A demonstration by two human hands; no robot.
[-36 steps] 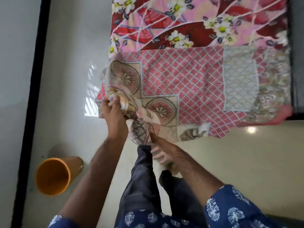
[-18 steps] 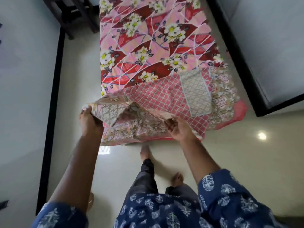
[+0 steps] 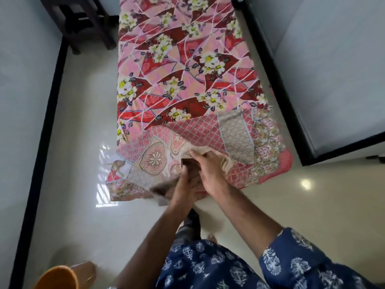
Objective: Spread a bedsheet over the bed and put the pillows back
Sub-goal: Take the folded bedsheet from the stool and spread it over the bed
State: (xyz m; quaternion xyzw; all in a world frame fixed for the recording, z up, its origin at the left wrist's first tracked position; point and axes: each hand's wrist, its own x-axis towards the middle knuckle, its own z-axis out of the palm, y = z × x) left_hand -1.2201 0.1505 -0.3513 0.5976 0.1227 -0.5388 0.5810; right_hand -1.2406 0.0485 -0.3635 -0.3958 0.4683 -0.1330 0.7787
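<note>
Both at the foot of the bed (image 3: 183,65), left hand (image 3: 185,188) and right hand (image 3: 210,172) close together and clamped on the folded sheet (image 3: 200,134), bunching its near edge, probably to find corners for spreading up the bed.

A navy top (image 3: 208,265) with white leaf prints fills the lower right. Its right sleeve (image 3: 291,253) ends mid-forearm. Dark trousers (image 3: 187,228) show below.
</note>
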